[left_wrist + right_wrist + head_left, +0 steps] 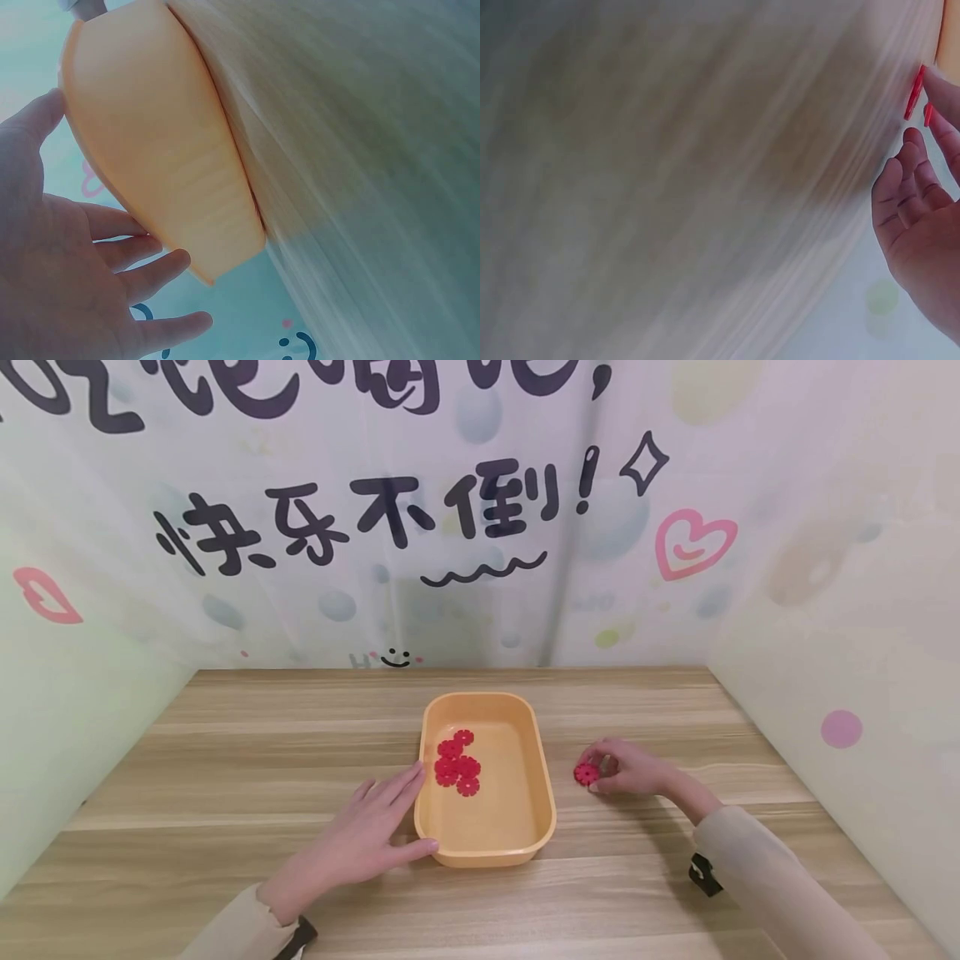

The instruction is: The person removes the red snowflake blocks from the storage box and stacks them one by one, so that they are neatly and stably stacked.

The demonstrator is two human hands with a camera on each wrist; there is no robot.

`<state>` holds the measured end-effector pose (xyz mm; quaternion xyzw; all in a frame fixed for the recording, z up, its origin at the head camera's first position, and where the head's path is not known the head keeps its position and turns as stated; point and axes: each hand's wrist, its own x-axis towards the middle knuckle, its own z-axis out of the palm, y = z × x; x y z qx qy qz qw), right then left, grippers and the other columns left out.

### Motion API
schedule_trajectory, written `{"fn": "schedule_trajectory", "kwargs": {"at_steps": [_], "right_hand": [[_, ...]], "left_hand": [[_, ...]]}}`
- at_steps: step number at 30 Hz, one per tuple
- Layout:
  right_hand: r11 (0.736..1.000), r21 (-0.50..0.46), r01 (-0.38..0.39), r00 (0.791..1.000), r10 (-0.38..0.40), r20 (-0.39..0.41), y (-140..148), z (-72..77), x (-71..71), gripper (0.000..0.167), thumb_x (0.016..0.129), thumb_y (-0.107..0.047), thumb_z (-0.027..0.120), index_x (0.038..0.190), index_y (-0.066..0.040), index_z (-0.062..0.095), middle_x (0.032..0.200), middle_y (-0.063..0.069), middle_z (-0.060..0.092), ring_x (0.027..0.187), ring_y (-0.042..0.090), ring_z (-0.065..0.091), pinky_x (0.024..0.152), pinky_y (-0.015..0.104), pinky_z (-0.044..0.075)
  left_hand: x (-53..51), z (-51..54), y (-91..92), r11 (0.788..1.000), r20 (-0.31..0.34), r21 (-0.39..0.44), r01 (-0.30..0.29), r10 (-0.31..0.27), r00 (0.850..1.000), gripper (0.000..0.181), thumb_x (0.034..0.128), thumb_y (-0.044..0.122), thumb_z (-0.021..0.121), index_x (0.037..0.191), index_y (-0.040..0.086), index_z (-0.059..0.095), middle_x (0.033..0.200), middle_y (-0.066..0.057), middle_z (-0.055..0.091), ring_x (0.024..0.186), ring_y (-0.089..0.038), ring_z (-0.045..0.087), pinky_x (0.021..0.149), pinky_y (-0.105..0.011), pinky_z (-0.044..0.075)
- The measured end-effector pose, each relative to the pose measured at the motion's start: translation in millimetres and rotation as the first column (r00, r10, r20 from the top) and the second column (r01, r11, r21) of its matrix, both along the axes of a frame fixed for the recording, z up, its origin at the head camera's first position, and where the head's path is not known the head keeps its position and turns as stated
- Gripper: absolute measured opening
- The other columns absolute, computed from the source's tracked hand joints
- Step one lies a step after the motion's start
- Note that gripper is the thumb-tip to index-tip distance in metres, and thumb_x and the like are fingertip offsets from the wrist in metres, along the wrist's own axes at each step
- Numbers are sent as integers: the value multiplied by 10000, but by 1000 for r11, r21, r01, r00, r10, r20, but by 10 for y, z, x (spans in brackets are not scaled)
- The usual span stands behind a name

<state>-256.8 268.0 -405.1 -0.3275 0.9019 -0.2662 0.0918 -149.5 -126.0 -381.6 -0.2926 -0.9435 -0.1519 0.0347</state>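
An orange plastic tray (pixel 546 793) stands on the table with several red notched building discs (pixel 468 787) lying in its left half, some overlapping. My left hand (pixel 360 835) touches the tray's left rim, thumb near the front corner and fingers spread along the side. In the left wrist view those fingers (pixel 154 274) look straight against the tray's outer wall. To the right of the tray, my right hand (pixel 628 768) pinches a red notched disc (pixel 586 774) between thumb and fingers, low over the table. The right wrist view shows red edges (pixel 914 94) at the fingertips.
The wood-grain table (pixel 262 735) reaches back to a printed cloth (pixel 465 610) with dark lettering. Pale walls stand at left and right (pixel 847 635). A dark band (pixel 703 875) sits at the right wrist.
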Motion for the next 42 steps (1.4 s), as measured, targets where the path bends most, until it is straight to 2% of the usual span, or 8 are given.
{"fn": "schedule_trajectory", "kwargs": {"at_steps": [20,30,42], "right_hand": [[1000,-9,23,1000,-23,6,-3,-30,-31,313,743,-177,705,1014,-82,580,873,-3,528,765,161,495,651,311,426],[999,5,51,998,-52,36,-25,-8,-19,315,738,-159,707,1017,-87,580,880,-2,530,776,164,492,666,317,421],[1000,-4,31,998,-31,49,-36,12,-15,321,736,-142,699,1023,-65,580,895,14,536,800,178,498,682,324,421]], "left_hand": [[4,9,7,1000,14,-7,-4,4,1000,848,787,601,489,1388,52,254,1435,-54,212,1273,-207,231,967,-538,186],[10,22,2,1000,10,-6,0,0,1000,847,788,601,487,1385,44,261,1429,-65,227,1264,-215,252,964,-538,192],[8,19,1,1000,0,0,5,-5,1000,836,789,582,506,1382,42,269,1428,-62,230,1259,-216,262,960,-539,200]]}}
